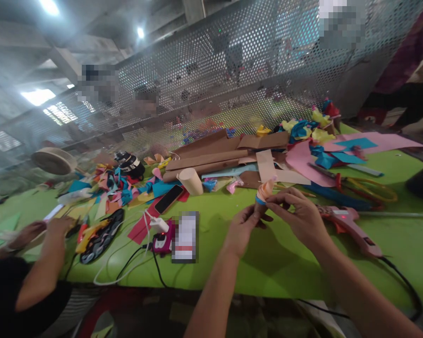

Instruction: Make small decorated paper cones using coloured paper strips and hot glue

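Note:
A small paper flower (265, 190) of curled orange strips with a blue band at its base is held over the green table (275, 263). My left hand (245, 227) grips it from below, fingers closed around the base. My right hand (298, 211) pinches it from the right, thumb and fingers pressed on the strips. A pink glue gun (348, 224) lies on the table just right of my right hand.
Brown cardboard sheets (211, 157), coloured paper scraps (120, 185), a paper cone (191, 180), a phone (168, 198), scissors (366, 188) and cables litter the table. Another person's arms (38, 263) work at the left. A perforated metal screen (232, 70) stands behind.

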The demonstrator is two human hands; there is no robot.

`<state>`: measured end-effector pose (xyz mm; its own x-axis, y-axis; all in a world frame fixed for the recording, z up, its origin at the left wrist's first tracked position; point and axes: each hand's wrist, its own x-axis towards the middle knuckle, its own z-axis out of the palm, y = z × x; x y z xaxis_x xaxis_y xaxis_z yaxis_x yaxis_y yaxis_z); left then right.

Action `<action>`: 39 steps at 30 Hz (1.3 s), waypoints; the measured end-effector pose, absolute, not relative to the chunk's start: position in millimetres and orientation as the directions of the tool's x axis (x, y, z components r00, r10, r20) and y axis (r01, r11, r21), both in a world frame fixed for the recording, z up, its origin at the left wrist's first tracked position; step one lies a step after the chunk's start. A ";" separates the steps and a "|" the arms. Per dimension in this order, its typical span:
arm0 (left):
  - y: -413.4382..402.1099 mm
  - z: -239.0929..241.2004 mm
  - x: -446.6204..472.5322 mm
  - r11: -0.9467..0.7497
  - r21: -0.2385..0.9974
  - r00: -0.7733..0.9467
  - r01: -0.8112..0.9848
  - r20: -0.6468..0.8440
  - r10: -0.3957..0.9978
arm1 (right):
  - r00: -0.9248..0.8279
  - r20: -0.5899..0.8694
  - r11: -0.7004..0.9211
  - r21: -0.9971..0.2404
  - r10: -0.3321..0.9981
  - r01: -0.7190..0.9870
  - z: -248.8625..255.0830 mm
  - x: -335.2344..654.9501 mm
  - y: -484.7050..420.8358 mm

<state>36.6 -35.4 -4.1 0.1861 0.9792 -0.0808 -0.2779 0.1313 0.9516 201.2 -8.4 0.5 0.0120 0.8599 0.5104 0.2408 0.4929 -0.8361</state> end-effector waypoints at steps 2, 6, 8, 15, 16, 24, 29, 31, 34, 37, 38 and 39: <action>-35.5 -4.2 37.2 0.129 0.950 0.190 -0.286 -0.076 0.979 | 0.013 0.527 0.506 -0.822 0.850 0.260 0.5 200.1 -8.0; -35.8 -5.4 37.6 0.140 0.939 0.184 -0.315 -0.084 0.979 | -0.001 0.526 0.511 -0.826 0.851 0.239 1.4 201.5 -8.5; -35.4 -6.8 37.2 0.151 0.926 0.170 -0.346 -0.096 0.981 | 0.002 0.509 0.498 -0.843 0.861 0.202 1.9 203.7 -9.1; -33.2 -10.4 35.7 0.202 0.881 0.190 -0.428 -0.130 0.973 | 0.036 0.527 0.511 -0.837 0.849 0.196 2.4 204.5 -9.3; -33.3 -10.2 35.7 0.204 0.879 0.190 -0.430 -0.133 0.973 | 0.034 0.538 0.522 -0.829 0.842 0.201 3.0 203.8 -9.4; -33.7 -5.8 37.8 0.189 0.907 0.157 -0.375 -0.139 0.978 | 0.011 0.718 0.675 -0.660 0.696 0.330 5.0 199.5 -10.7; -34.0 -4.5 39.5 0.181 0.913 0.139 -0.366 -0.139 0.981 | -0.026 0.795 0.725 -0.539 0.606 0.430 3.4 197.2 -10.8; -34.3 -4.6 39.7 0.173 0.910 0.131 -0.378 -0.132 0.983 | -0.043 0.807 0.727 -0.507 0.589 0.463 2.8 197.0 -10.7; -34.4 -5.6 39.4 0.174 0.902 0.121 -0.396 -0.136 0.983 | -0.062 0.812 0.726 -0.480 0.580 0.492 0.8 197.8 -10.4; -33.9 -6.9 38.9 0.186 0.894 0.121 -0.408 -0.149 0.981 | -0.106 0.825 0.719 -0.413 0.556 0.559 -2.4 199.0 -10.4; -33.8 -7.3 38.8 0.188 0.892 0.118 -0.411 -0.152 0.981 | -0.122 0.830 0.717 -0.385 0.544 0.581 -3.4 199.3 -10.6; -33.7 -7.5 38.7 0.188 0.891 0.113 -0.413 -0.154 0.982 | -0.137 0.835 0.715 -0.359 0.533 0.599 -4.2 199.5 -10.8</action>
<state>38.7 -33.7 -7.5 0.1131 0.9815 -0.1543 -0.4129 0.1877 0.8912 199.5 -10.8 -4.2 -0.1368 0.5334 0.8347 0.5994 0.7155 -0.3589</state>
